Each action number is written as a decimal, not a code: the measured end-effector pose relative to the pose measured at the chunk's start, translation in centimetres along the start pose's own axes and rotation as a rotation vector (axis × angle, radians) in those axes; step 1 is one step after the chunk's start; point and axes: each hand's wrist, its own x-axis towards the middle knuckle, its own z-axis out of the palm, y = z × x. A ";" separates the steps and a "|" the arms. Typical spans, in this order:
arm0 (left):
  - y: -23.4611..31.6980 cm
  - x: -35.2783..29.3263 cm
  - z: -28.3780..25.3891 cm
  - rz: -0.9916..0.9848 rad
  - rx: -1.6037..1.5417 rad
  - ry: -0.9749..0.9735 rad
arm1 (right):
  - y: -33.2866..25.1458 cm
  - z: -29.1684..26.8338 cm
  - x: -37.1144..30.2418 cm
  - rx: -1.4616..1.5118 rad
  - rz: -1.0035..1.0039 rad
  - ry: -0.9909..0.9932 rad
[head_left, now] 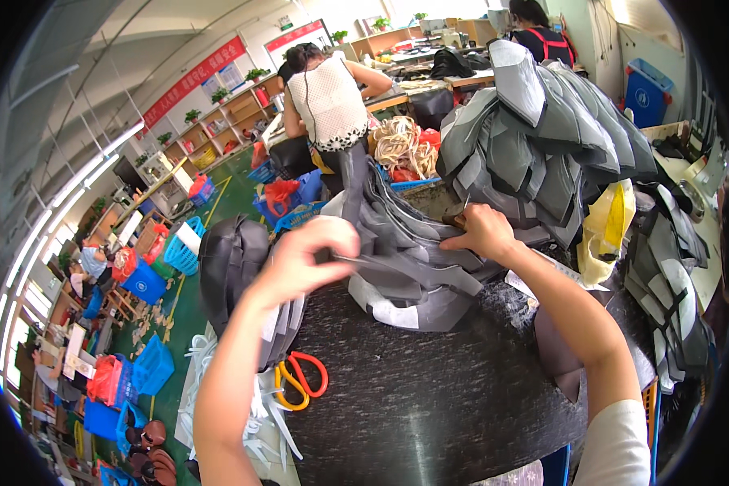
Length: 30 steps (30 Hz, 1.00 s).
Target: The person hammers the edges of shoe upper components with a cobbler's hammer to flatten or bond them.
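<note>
My left hand [312, 253], blurred by motion, is closed on the edge of a dark grey bag panel [413, 274], which stretches to the right over a stack of similar pieces. To the right, my right hand [484, 232] is closed, thumb and fingers together beside the stack. A small dark thing with a thin tip shows at its fingertips, too small to make out. In front of the stack lies a curved grey panel [417, 314] with a pale patch. These pieces rest on a black streaked tabletop [397, 389].
Orange and red-handled scissors [300, 381] lie at the left, by white strips [259, 429] and a black stack [233, 267]. A tall heap of grey panels [543, 130] stands at the back right, near a yellow-and-cream piece [606, 231]. Ahead, a person [324, 97] works, back turned.
</note>
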 end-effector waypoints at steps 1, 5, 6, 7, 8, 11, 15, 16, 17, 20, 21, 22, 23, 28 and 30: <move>0.8 -2.2 -1.8 -0.069 -0.176 0.157 | 0.1 0.7 0.3 -0.005 -0.012 0.020; 6.7 -5.5 -4.1 -0.090 -0.496 0.650 | 0.4 1.6 -0.5 -0.030 -0.024 0.149; 8.7 -5.4 -4.0 -0.174 -0.432 0.662 | -0.1 2.0 -1.0 -0.027 -0.034 0.139; 9.7 -5.7 -3.2 -0.304 -0.306 0.521 | -0.2 1.7 -2.1 0.040 -0.107 0.263; 10.9 -5.5 -1.1 -0.294 -0.327 0.322 | -0.2 1.3 -3.4 0.104 -0.175 0.385; 12.7 -8.1 8.6 -0.382 -0.485 -0.228 | -1.9 -0.6 -6.5 0.213 -0.490 0.584; 12.4 -10.9 18.4 -0.451 -0.381 -0.468 | -4.3 -5.2 -14.3 0.313 -0.545 0.210; 11.4 -12.6 20.3 -0.312 -0.180 -0.274 | -5.1 -6.0 -16.7 0.429 -0.424 0.019; 12.3 -11.2 19.5 -0.501 -0.269 -0.351 | -4.1 -6.3 -18.4 0.431 -0.502 -0.112; 12.7 -10.2 19.5 -0.409 -0.108 -0.369 | -1.7 -5.6 -22.8 0.539 -0.572 -0.393; 12.8 -10.2 19.7 -0.416 -0.136 -0.383 | -1.9 -5.0 -24.5 0.435 -0.502 -0.415; 12.7 -10.3 20.1 -0.387 -0.151 -0.345 | -1.3 -3.5 -25.7 0.338 -0.526 -0.395; 12.5 -10.2 20.3 -0.360 -0.163 -0.304 | -0.9 -3.2 -26.4 0.318 -0.517 -0.395; 12.0 -8.6 20.0 -0.497 -0.369 -0.408 | -0.9 -2.6 -27.4 0.303 -0.418 -0.456; 11.7 -8.5 20.4 -0.591 -0.443 -0.387 | -0.6 -2.4 -27.6 0.327 -0.444 -0.416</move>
